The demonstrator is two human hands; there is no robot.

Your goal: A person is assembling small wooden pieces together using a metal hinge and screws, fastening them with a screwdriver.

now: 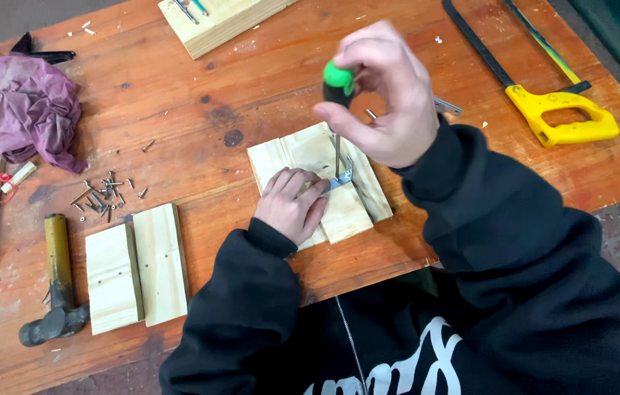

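No packages, labels, signs or screens anywhere in view. Only printed matter: large white lettering across the black hoodie point(390, 366), at the near edge, right of its zip.

We're looking down from one camera worn on the head, tilted steeply onto the workbench point(266, 80) from its near edge. We sit close: the sleeves fill the bottom of the view, the bench's far edge runs out at the top, and floor shows past its right corner.
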